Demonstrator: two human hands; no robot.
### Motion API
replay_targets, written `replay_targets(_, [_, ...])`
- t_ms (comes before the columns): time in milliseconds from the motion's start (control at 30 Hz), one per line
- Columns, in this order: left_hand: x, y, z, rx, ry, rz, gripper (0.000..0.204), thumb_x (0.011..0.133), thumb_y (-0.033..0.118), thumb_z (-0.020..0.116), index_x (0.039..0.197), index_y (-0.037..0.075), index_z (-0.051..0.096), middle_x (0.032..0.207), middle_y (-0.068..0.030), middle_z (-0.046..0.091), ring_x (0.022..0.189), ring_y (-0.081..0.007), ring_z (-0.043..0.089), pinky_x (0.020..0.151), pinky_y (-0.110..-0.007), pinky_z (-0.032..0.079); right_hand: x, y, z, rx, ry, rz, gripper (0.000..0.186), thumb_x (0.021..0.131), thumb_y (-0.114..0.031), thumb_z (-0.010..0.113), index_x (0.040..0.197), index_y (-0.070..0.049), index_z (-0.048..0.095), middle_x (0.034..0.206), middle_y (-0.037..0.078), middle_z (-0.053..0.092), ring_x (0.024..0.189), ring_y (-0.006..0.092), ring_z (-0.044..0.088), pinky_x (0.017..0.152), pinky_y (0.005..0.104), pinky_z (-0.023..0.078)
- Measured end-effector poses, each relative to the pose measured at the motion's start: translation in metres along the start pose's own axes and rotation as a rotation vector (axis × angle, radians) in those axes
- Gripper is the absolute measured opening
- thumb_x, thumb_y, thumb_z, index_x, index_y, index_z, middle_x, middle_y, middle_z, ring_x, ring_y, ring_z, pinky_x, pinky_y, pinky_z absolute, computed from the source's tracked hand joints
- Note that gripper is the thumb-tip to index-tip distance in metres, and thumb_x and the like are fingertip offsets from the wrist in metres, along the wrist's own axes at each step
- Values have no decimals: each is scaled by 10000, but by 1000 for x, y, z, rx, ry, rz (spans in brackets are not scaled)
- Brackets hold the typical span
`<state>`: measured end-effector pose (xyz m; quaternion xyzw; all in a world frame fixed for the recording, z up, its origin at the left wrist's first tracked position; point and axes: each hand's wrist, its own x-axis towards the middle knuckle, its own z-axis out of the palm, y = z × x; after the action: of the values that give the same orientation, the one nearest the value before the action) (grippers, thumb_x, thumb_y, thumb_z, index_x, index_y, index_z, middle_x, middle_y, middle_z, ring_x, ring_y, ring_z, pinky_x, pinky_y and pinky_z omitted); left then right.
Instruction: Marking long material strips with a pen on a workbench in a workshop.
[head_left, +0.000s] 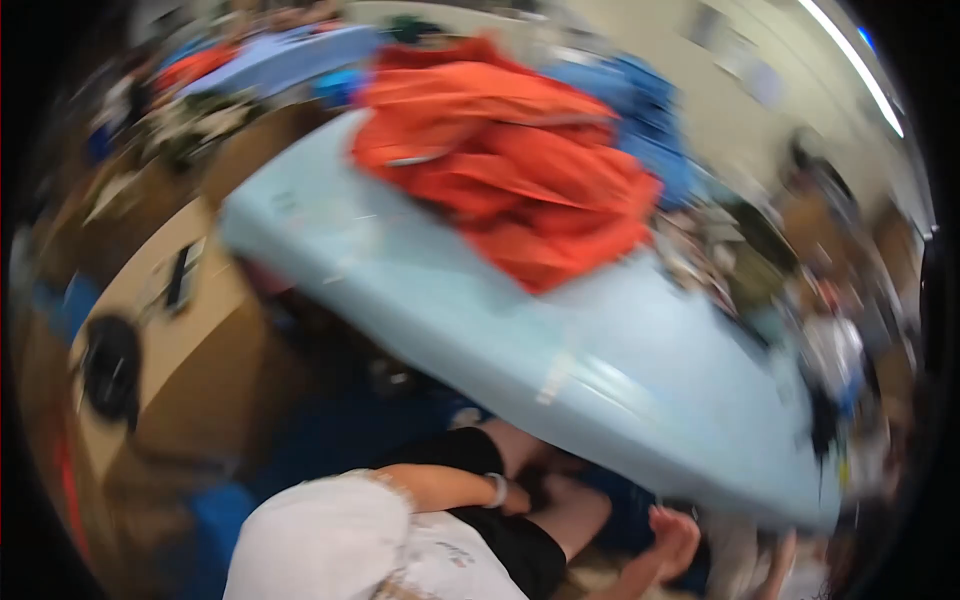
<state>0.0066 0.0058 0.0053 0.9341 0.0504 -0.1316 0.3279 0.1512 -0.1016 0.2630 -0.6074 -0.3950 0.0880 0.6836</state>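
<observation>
My left hand [515,498], with a white band at its wrist, lies over my lap at the black shorts [525,545]. Its fingers are hidden and blurred. Past the near edge of the pale blue table [420,300], my right hand [676,540] is raised in the air beside the edge. Motion smears its fingers, and no object shows in it. A crumpled orange-red garment [510,170] lies on the far part of the table, out of reach of both hands. Behind it sits a heap of blue cloth [645,125].
To the left, a wooden surface [205,330] carries a phone-like dark object [183,278] and a round black object [112,370]. Mixed fabrics [740,250] pile at the table's right side. Another blue-covered table [290,62] stands far left.
</observation>
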Motion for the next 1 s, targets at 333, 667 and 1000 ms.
replay_targets(333, [0,-25,-2,169,-236,-64,273,848,159,529,1056,75,685,1018,-215,676,953,-395,654,828,-512,509,-8,-22,-1,145,-171,120,171,982,-134,564,968,15,646,910,92,706,850,116,647,773,235,511])
replay_targets(667, [43,-98,11,459,8,-2,286,863,183,527,1083,112,697,1105,-177,676,1043,-355,639,915,-498,473,-33,-15,-6,88,-112,181,155,964,-120,592,997,15,661,922,78,704,851,117,644,772,228,502])
replay_targets(1000, [50,-87,-8,496,-132,23,286,865,190,527,1080,114,700,1137,-168,666,1085,-350,620,948,-491,453,-8,1,-5,-14,-133,207,134,959,-107,597,985,3,669,913,72,707,833,107,644,737,221,496])
